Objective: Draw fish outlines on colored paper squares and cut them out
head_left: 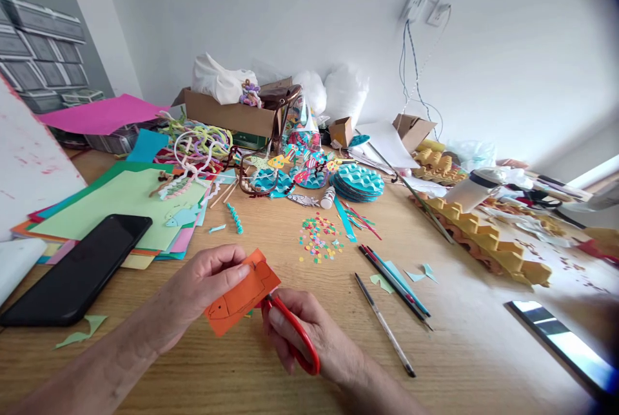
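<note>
Between the thumb and fingers of my left hand [213,283] is a piece of orange paper [244,296] with a fish outline drawn on it in dark lines. My right hand [309,331] grips red-handled scissors [300,337], their blades at the paper's lower right edge. Most of the blades are hidden by the paper and my fingers. Beyond the paper lies a scatter of colourful confetti dots [319,238]. To the right of my hands rest a pen [384,325] and several pencils [396,283].
At left, a black phone [82,267] overlaps stacked coloured paper [126,202]. Blue wavy discs [358,182] and paper fish [280,162] lie farther back. A yellow egg carton [483,238] and another phone [561,344] occupy the right side. Green paper scraps [82,332] lie near my left forearm.
</note>
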`<state>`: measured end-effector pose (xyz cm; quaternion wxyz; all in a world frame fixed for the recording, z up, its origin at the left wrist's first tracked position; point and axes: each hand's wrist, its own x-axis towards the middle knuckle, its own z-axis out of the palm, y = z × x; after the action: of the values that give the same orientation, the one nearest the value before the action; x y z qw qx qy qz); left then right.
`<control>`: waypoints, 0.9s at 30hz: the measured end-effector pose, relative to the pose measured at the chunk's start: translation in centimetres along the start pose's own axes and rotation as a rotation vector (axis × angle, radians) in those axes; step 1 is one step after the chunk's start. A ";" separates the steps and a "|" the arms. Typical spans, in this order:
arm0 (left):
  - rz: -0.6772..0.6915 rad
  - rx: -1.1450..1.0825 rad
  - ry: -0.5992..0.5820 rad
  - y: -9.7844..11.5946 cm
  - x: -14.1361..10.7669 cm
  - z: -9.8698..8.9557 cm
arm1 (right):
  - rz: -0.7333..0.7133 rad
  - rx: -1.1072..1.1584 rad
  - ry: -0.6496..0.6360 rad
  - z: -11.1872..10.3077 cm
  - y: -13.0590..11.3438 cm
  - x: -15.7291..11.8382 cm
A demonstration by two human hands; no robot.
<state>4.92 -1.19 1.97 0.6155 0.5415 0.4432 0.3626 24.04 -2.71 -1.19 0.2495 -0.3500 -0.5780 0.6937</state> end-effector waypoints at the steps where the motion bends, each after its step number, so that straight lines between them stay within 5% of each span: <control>1: 0.000 -0.009 0.001 0.0 -0.1 0.1 | -0.005 -0.007 0.006 0.0 0.0 0.0; 27: 0.012 0.141 -0.075 -0.4 0.2 -0.6 | 0.045 -0.008 -0.041 -0.1 0.0 -0.1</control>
<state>4.43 -0.86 1.51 0.5898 0.5995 0.4410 0.3135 24.20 -2.73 -1.16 0.2202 -0.3497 -0.5778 0.7039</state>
